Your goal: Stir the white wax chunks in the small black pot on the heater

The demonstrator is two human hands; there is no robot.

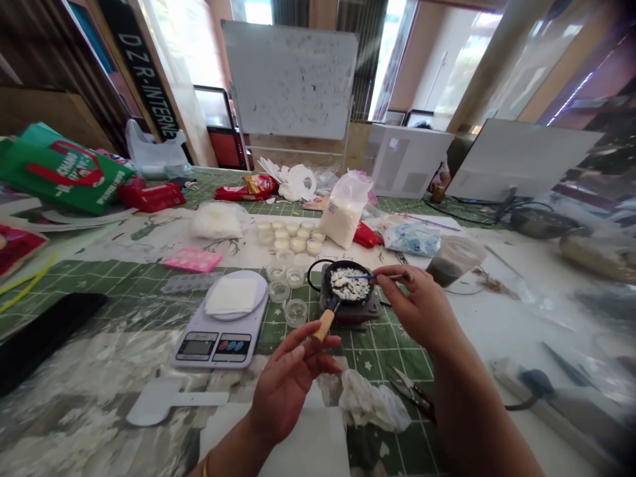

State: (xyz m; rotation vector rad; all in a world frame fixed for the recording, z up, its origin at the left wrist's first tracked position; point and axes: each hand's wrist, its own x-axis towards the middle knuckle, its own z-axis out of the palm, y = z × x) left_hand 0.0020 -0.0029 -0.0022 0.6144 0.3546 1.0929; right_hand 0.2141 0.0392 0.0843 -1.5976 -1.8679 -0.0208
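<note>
A small black pan [328, 273] holding white flakes [350, 284] sits on a little dark burner [354, 314] in the middle of the table. My left hand [291, 377] pinches the pan's wooden handle [324, 324] from below. My right hand [420, 306] holds a thin stirring stick [370, 277] whose tip reaches into the white flakes.
A white kitchen scale [218, 328] with a white sheet on it stands to the left. Several small clear cups [288, 242] and a bag of white granules [342, 215] lie behind the pan. Scissors [412, 391] and crumpled tissue [370, 401] lie near me. A lidded cup [454, 258] stands at right.
</note>
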